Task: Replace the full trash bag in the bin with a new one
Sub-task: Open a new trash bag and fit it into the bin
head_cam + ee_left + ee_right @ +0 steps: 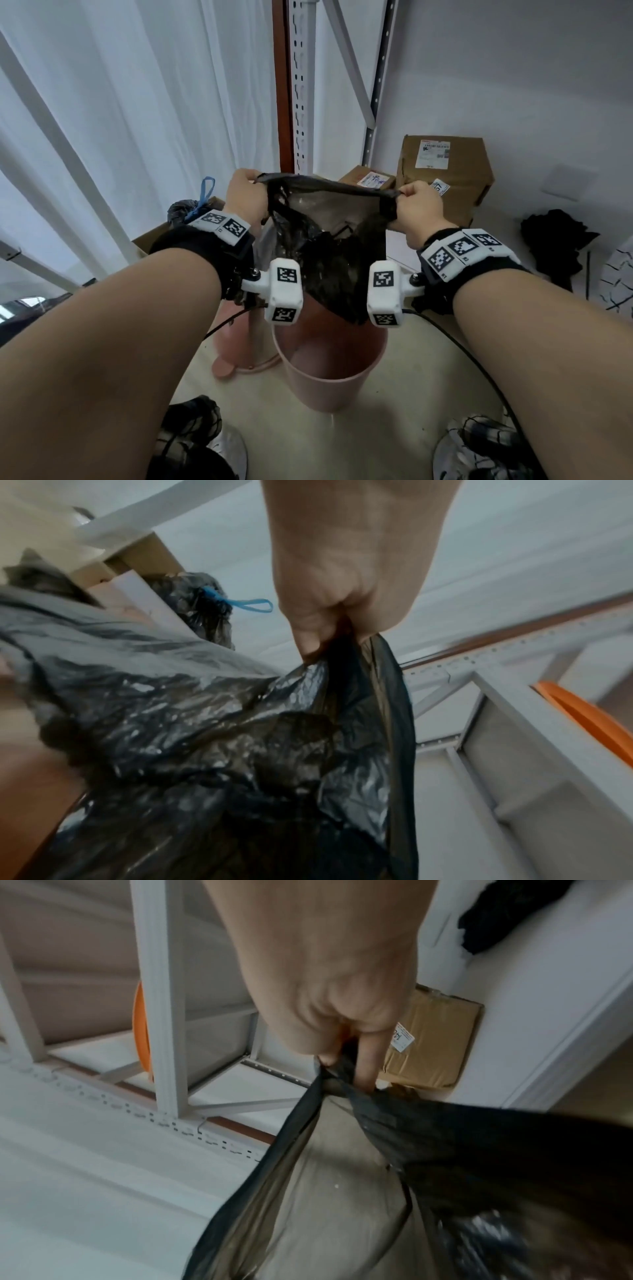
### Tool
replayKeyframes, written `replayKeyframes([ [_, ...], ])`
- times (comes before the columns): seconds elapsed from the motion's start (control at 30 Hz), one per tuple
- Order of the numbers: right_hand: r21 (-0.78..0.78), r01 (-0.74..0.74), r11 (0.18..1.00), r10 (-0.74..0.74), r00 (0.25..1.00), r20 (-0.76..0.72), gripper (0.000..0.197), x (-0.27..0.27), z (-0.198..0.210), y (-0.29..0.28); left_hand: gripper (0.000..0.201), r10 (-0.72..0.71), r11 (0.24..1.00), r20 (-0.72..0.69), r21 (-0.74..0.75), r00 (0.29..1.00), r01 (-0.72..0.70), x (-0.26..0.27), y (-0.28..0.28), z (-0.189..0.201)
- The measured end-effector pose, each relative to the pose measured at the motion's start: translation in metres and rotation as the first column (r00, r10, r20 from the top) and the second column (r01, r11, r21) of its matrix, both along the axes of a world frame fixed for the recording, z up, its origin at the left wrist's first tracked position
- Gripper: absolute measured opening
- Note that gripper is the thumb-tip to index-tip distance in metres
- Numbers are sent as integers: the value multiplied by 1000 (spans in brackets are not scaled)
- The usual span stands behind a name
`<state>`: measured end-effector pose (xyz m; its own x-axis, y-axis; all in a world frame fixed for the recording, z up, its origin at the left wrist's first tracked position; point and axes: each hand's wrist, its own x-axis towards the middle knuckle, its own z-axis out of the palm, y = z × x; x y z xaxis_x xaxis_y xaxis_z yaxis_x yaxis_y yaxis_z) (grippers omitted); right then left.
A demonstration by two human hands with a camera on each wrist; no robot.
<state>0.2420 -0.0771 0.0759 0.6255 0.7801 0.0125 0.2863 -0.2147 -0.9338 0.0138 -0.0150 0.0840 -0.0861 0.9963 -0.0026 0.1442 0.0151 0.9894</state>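
A thin black trash bag [329, 246] hangs stretched between both hands above the pink bin [329, 363], its lower end dipping into the bin's mouth. My left hand [245, 195] pinches the bag's rim at the left, and my right hand [416, 205] pinches it at the right. In the left wrist view the fingers [308, 634] clamp the crinkled black bag [222, 737]. In the right wrist view the fingers [363, 1064] clamp the bag's [462, 1150] bunched edge. A tied full black bag [183, 212] with a blue drawstring [205, 192] sits in a cardboard box behind the left wrist.
The pink bin lid [236, 349] lies on the floor left of the bin. Cardboard boxes [445, 174] stand against the wall behind, beside a white metal shelf post [301, 85]. Dark cloth [555, 243] lies to the right. My shoes [479, 448] are below.
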Motion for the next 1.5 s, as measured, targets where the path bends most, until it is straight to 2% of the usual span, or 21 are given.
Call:
replayKeyframes([
  [0.07,97,8,995,8,986,-166,30,-4,2,2,18,-38,998,163,-37,986,45,2,0,4],
  [0.13,140,32,990,2,973,-232,27,-5,4,3,21,-39,998,289,-40,957,52,-1,2,8],
  [0.17,147,50,988,-12,968,-250,25,-4,5,3,22,-38,998,295,-35,955,51,-3,3,9],
  [0.27,137,129,982,-99,973,-207,21,4,1,3,10,-95,995,118,-28,988,99,-9,4,3],
  [0.4,101,90,991,-80,992,-102,19,8,4,-2,29,-113,993,-202,-62,973,102,-17,4,-12],
  [0.5,97,73,993,-45,963,-264,25,3,13,-5,48,-122,988,-453,-145,883,62,-16,0,-11],
  [0.6,119,56,991,5,887,-461,26,-8,20,-7,54,-131,977,-485,-213,865,29,-14,1,-8],
  [0.7,212,106,971,44,798,-601,26,-12,22,-6,45,-128,976,-497,-215,858,21,-15,4,-11],
  [0.73,230,124,965,43,794,-607,26,-11,21,-4,44,-137,983,-551,-181,823,43,-14,1,-13],
  [0.8,239,142,960,22,817,-576,28,-7,18,-2,40,-133,989,-698,-140,704,48,-14,-3,-16],
  [0.9,231,202,952,-69,875,-479,26,0,13,-3,37,-74,986,-543,-168,837,-22,-14,4,-17],
  [0.93,203,217,955,-122,910,-397,27,3,10,-5,38,-22,988,-504,-142,863,-58,-13,1,-17],
  [1.0,129,234,964,-210,961,-178,33,10,2,-5,36,-45,987,-436,-156,899,-26,-10,2,-17],
  [1.03,105,231,967,-222,971,-87,36,12,0,-6,33,-38,987,-350,-162,936,-20,-8,2,-17],
  [1.1,44,133,990,-137,986,96,36,14,0,-6,26,-48,989,-138,-147,989,28,-3,3,-14],
  [1.17,-43,-54,998,62,973,223,26,12,1,-7,22,-33,993,34,-112,999,37,1,3,-8],
  [1.27,-168,-246,955,289,900,327,46,12,-9,-9,24,-23,991,219,-121,975,50,7,-2,2],
  [1.33,-304,-288,908,396,825,402,50,15,-15,-9,22,-7,990,293,-136,956,49,8,-3,6],
  [1.4,-337,-299,893,436,761,480,33,18,-16,-9,19,-8,992,325,-115,946,48,7,-1,7],
  [1.43,-311,-280,908,408,761,504,25,17,-14,-10,19,-10,995,329,-93,944,44,5,-1,10],
  [1.5,-250,-214,944,315,810,495,31,20,-12,-8,20,-12,999,278,-47,960,26,1,-1,13],
])
